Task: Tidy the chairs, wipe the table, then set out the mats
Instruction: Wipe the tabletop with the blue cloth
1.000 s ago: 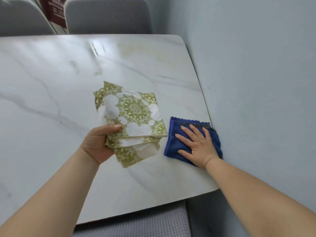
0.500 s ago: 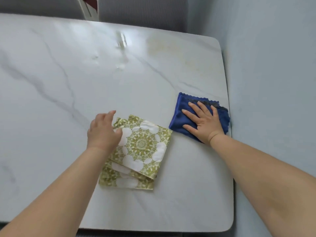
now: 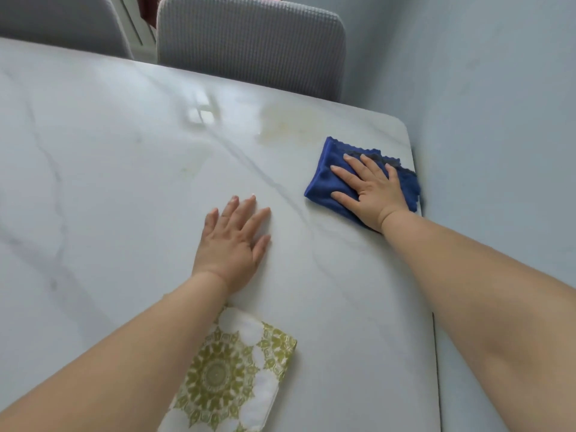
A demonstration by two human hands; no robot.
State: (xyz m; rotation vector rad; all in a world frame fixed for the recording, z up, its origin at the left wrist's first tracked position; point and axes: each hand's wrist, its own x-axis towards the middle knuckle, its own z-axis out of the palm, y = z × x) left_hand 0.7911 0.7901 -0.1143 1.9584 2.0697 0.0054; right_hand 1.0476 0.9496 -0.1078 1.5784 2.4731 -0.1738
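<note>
A folded blue cloth [image 3: 325, 179] lies on the white marble table [image 3: 124, 169] near its far right corner. My right hand [image 3: 367, 190] presses flat on the blue cloth, fingers spread. My left hand [image 3: 232, 244] rests palm down on the bare tabletop, fingers apart, holding nothing. A folded stack of green-and-white patterned mats [image 3: 237, 372] lies on the table near the front edge, partly under my left forearm.
A pale wall [image 3: 498, 120] runs close along the table's right edge. Two grey fabric chairs stand behind the far edge, one [image 3: 252, 42] near the corner and another [image 3: 59, 23] at the left. A faint yellowish stain [image 3: 290, 124] marks the tabletop beyond the cloth.
My left hand has let go of the mats, which now lie on the table, and moved forward onto the bare top. My right hand has pushed the blue cloth farther toward the far corner.
</note>
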